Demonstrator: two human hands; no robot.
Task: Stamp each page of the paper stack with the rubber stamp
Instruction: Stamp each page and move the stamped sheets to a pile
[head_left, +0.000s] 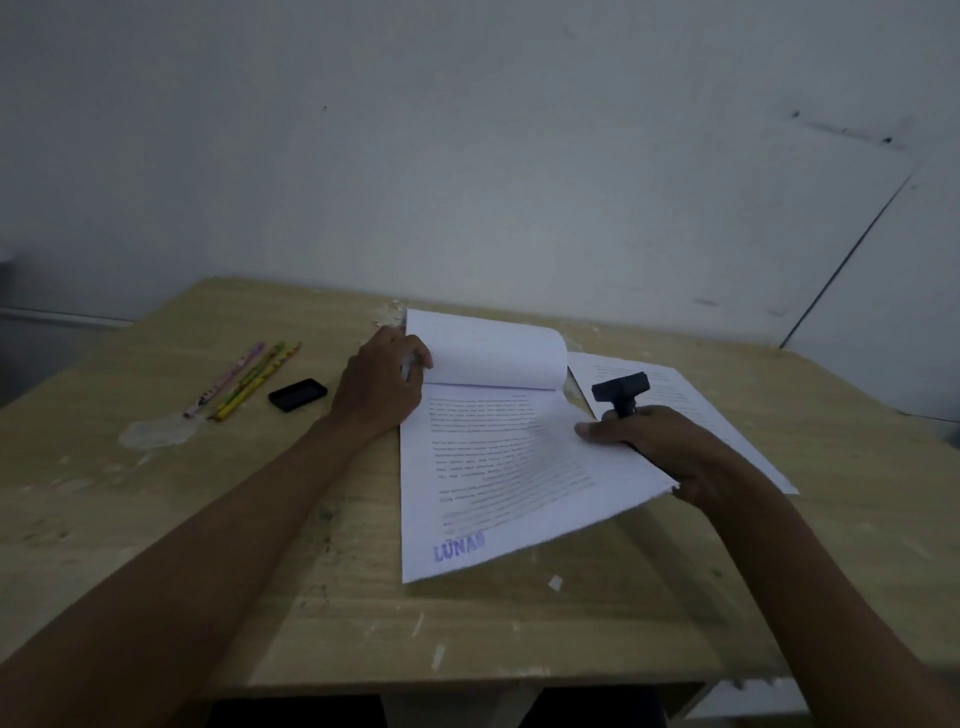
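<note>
both forearms reach over the worktop (156, 519). left hand (382, 387) pinches folded-back pages of the stack (498, 467); right hand (660, 447), closed on the stamp (622, 391), lifts the already stamped page. next, probably: flip it, ink at the pad (297, 394), press.

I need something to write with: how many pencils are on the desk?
3, lying side by side at the desk's far left: a pink pencil, then two yellow-green pencils, left of the black ink pad.

Head view looks forward and down, close over the table (156, 519).
</note>
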